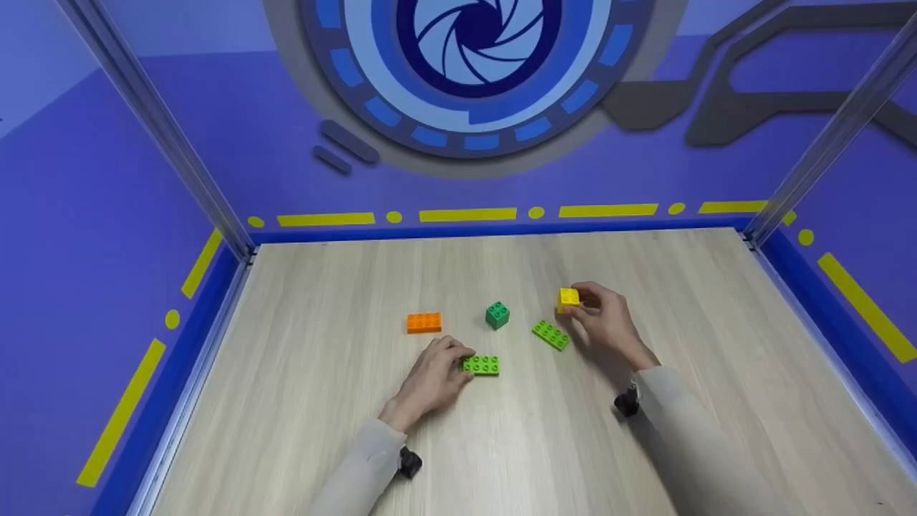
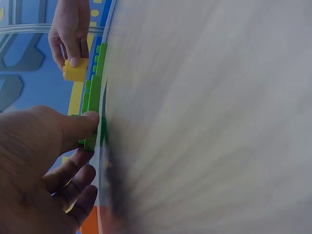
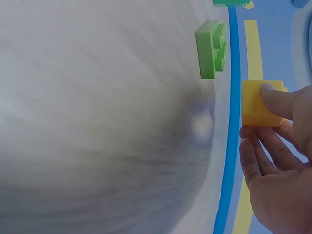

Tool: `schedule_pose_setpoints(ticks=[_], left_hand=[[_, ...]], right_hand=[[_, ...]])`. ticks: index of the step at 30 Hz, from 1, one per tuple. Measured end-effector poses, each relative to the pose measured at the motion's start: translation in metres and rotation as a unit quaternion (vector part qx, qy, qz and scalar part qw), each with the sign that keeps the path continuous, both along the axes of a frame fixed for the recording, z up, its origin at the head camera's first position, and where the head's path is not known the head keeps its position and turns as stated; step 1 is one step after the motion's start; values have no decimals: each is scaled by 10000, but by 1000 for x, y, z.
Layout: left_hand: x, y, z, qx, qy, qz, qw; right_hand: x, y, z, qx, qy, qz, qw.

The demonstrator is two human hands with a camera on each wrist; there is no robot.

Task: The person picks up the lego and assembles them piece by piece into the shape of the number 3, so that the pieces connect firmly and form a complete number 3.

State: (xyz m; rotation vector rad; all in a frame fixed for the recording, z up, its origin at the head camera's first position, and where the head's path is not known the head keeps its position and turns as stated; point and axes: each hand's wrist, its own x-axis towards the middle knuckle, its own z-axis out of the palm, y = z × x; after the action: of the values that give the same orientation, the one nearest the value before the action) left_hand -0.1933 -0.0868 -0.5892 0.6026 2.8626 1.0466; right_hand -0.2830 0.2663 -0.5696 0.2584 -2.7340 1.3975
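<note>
My left hand (image 1: 434, 375) pinches the left end of a light green brick (image 1: 486, 365) between thumb and fingers, low over the table. In the left wrist view the thumb lies on one side of this brick (image 2: 93, 102). To the right, my right hand (image 1: 607, 319) holds a yellow block (image 1: 568, 298) between thumb and fingertips, raised a little off the tabletop. The right wrist view shows the thumb pressed on the face of the yellow block (image 3: 253, 105). A second light green brick (image 1: 550, 335) lies slanted just below the yellow block, near the right fingers.
A dark green cube brick (image 1: 497, 314) stands between the hands, farther back than the left one. Beyond the left fingers lies an orange brick (image 1: 424, 322). Blue printed walls (image 1: 458, 193) enclose the wood-grain table (image 1: 322, 301) at the back and both sides.
</note>
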Motion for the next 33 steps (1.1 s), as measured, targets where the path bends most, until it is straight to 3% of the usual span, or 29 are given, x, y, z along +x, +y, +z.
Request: schedule_pose_setpoints(ticks=[23, 33], left_hand=[[-6, 8, 0, 53, -401, -51, 9992], [-10, 13, 1, -53, -203, -177, 9996]], right_hand=[[14, -11, 11, -183, 287, 169, 9993], [20, -22, 19, -215, 382, 329, 9985]])
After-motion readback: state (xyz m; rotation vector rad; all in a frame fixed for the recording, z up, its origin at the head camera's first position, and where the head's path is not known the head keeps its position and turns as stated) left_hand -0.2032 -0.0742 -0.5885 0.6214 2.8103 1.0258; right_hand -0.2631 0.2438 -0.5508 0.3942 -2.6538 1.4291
